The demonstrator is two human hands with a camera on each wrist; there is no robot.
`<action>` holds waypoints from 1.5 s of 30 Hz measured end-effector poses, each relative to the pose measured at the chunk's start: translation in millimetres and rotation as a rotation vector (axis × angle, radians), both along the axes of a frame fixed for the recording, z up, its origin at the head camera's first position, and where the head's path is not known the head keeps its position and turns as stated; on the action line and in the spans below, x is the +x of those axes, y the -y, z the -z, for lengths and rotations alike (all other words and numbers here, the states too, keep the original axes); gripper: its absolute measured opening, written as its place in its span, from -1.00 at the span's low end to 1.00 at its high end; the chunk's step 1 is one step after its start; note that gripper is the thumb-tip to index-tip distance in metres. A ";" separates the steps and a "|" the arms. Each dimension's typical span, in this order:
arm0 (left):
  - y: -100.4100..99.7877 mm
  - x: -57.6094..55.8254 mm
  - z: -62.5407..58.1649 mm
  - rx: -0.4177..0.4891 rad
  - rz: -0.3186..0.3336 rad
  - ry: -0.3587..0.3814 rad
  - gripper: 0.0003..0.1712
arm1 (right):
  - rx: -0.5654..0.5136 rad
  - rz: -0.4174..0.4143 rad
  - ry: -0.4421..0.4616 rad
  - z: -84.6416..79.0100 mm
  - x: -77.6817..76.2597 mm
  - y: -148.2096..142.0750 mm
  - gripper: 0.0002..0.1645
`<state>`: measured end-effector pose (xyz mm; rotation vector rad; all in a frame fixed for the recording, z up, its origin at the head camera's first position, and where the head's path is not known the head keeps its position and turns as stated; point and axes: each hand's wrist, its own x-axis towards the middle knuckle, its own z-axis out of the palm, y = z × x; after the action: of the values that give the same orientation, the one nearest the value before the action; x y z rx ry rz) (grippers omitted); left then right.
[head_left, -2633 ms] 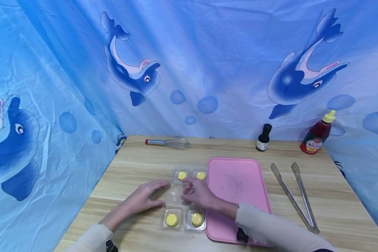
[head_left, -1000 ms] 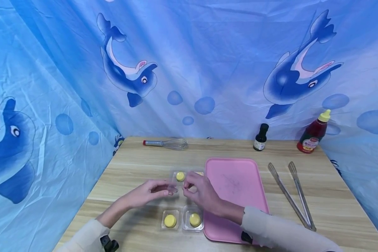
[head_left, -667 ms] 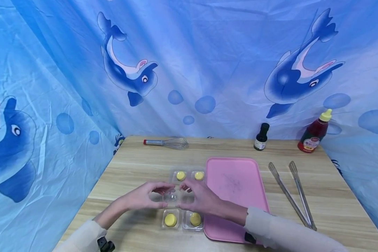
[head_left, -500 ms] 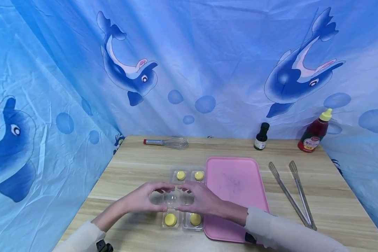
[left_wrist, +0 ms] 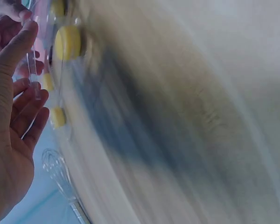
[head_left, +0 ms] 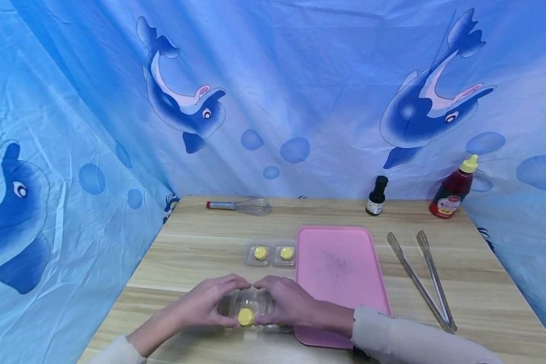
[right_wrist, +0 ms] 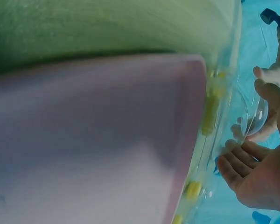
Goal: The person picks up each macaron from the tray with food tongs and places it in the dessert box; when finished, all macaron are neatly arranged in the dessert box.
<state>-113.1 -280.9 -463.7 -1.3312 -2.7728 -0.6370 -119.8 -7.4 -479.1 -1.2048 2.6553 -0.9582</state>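
Between my left hand (head_left: 211, 304) and right hand (head_left: 293, 304) I hold a clear plastic lid with a round dome (right_wrist: 260, 116), fingers and thumbs pinching its opposite edges. In the head view the lid overlaps the front left clear box, where a round yellow macaron-like piece (head_left: 245, 317) shows. The wrist views show the lid tilted, raised off the table. My right hand covers most of the front right clear box (head_left: 277, 328). Behind stand two more clear boxes, a yellow piece (head_left: 260, 253) in the left one and another yellow piece (head_left: 286, 253) in the right.
A pink tray (head_left: 341, 263) lies right beside the boxes, partly under my right forearm. Metal tongs (head_left: 420, 280) lie farther right. Along the back are a whisk (head_left: 238, 206), a small dark bottle (head_left: 376, 196) and a red sauce bottle (head_left: 452, 189).
My hands separated near the back boxes, then both took the clear domed lid's sides. They have brought it toward me, from behind the front boxes to over the front left one.
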 end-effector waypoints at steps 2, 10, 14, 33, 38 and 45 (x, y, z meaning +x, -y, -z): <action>-0.1 3.6 1.8 -0.020 -0.009 -0.012 -0.10 | 0.009 -0.007 -0.018 2.7 2.1 2.0 -0.06; 1.8 12.1 7.9 -0.048 -0.030 -0.040 -0.06 | 0.042 -0.025 -0.035 6.8 6.8 8.4 -0.05; 1.8 15.0 11.8 -0.061 -0.047 -0.031 -0.05 | 0.078 -0.015 -0.026 6.3 7.3 11.0 -0.05; -4.1 24.9 13.5 -0.135 -0.096 -0.014 -0.11 | 0.123 -0.003 -0.072 8.7 10.5 17.6 -0.23; -5.7 25.5 15.0 -0.132 -0.075 -0.054 -0.11 | 0.159 0.017 -0.069 9.2 12.5 17.5 -0.23; -8.2 24.6 14.4 -0.124 -0.085 -0.036 -0.09 | 0.181 0.024 -0.058 6.9 11.3 14.2 -0.15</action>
<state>-88.4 -272.7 -478.0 -1.2223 -2.8635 -0.4395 -108.5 -21.7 -486.0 -1.1802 2.7366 -0.6775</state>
